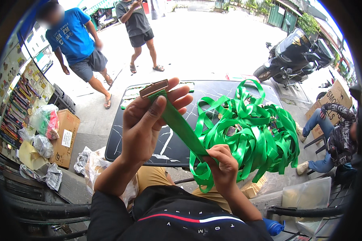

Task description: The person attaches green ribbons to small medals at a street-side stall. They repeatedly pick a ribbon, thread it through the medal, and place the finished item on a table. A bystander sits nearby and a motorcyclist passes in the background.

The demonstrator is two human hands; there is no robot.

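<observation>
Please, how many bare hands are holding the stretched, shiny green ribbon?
2: the left bare hand at the upper end of the shiny green ribbon, beside a brown rectangular piece; the right bare hand pinching it lower down.

plain green ribbons (247, 142), black tabletop (120, 138) with white marble-like veins, brown cardboard box (70, 121), blue shirt (78, 45)

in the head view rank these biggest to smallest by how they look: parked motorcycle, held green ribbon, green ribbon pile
1. green ribbon pile
2. parked motorcycle
3. held green ribbon

The motorcycle stands farther off, so this ranks apparent size only.
</observation>
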